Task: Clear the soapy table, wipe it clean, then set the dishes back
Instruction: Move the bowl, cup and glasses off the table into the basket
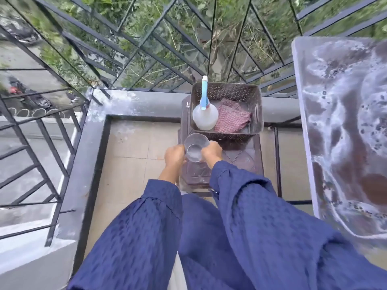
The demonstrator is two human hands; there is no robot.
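Head view: we see a clear glass (195,147) btwn both hands. The left hand (174,156) has its fingers curled against the glass's L side and the right hand (212,151) is curled round its R side, so both grip it. The glass sits over the front-left part of a brown plastic stool (238,162); we can't tell whether its base touches the top.

Just beyond the glass, a brown perforated basket (257,114) stands on the stool, w/ a white spray bottle (205,117) with a blue trigger and a red-checked cloth (232,118) inside. No labels or writing we can read.

Off to the R, well apart from the hands, is the table (335,122) — dark top, streaked w/ white soap foam. We're on a balcony: beige floor tiles (129,147), a dark metal railing (146,49), greenery beyond. Blue textured sleeves (136,237) fill the foreground.
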